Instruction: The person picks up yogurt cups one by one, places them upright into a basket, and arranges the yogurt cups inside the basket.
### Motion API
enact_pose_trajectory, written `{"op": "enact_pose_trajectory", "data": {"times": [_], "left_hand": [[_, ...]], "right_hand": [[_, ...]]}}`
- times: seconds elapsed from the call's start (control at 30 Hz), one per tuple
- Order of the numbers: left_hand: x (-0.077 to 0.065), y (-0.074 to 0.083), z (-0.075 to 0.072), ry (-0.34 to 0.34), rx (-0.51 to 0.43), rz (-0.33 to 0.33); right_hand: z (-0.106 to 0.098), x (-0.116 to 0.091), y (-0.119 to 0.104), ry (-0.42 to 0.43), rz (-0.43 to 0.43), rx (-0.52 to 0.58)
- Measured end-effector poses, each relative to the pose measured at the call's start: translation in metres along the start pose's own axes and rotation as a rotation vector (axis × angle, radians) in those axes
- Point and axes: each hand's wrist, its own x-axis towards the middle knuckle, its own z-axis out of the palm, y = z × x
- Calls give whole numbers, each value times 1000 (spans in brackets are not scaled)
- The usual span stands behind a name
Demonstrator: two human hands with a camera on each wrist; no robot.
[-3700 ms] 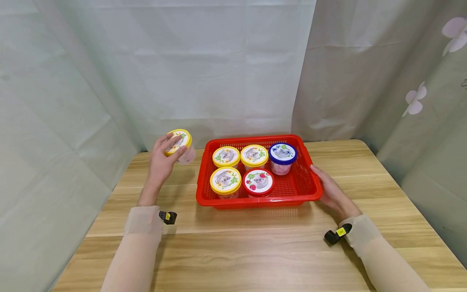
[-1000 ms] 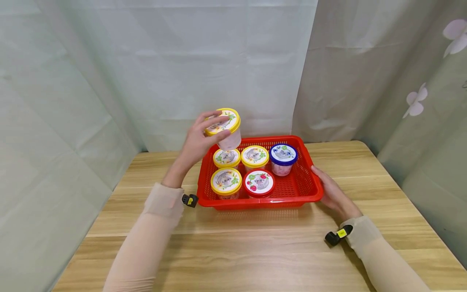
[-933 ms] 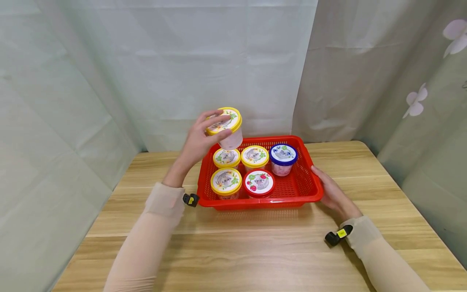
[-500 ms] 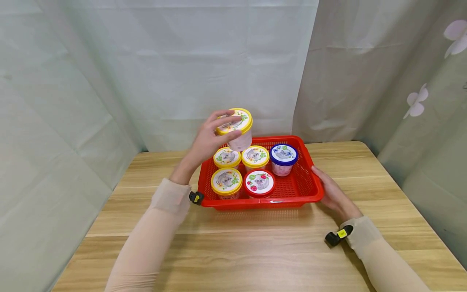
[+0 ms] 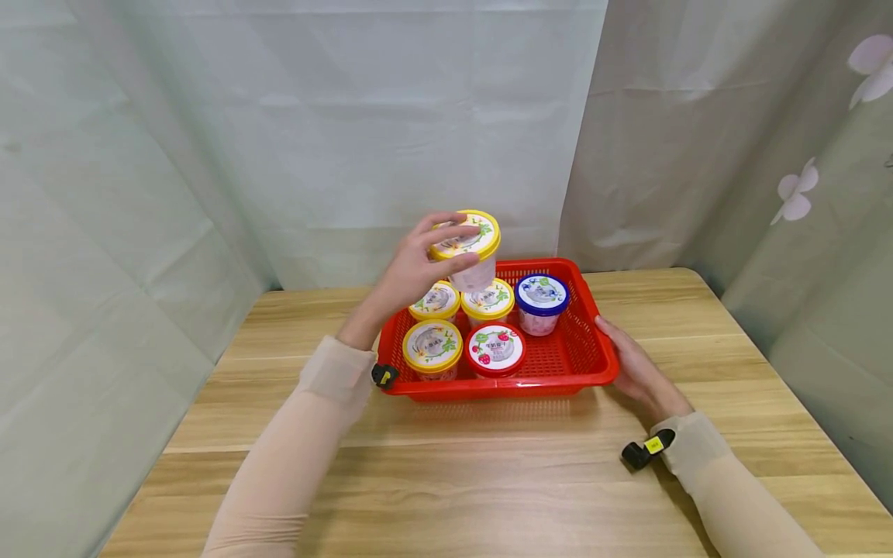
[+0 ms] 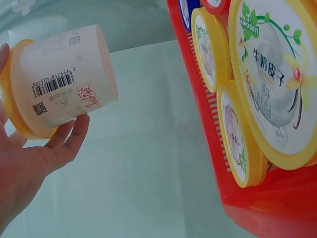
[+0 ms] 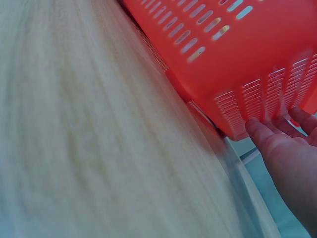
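In the head view my left hand holds a white paper tub by its yellow lid, above the back of a red plastic basket. The left wrist view shows the printed side of the held tub, with a barcode, and its base. Inside the basket stand several lidded tubs: yellow-lidded ones such as the front-left tub, a red-lidded tub and a blue-lidded tub. My right hand touches the basket's right end; its fingertips lie against the outer slatted wall.
The basket rests on a wood-grain table. Pale curtains hang behind and at both sides. Bare basket floor shows at the right of the tubs. Each wrist wears a small black camera.
My left hand has carried the yellow-lidded tub from left of the basket, up and rightward over its back row, drifting further right in the last second. The right hand and basket stay put.
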Motion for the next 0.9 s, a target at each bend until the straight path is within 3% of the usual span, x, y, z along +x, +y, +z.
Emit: {"op": "enact_pose_trajectory", "data": {"times": [0.3, 0.9], "left_hand": [[3, 4, 9, -23, -3, 12], [12, 11, 36, -156, 54, -5]], "right_hand": [[0, 0, 0, 1, -1, -11], [0, -3, -1, 17, 1, -14]]}}
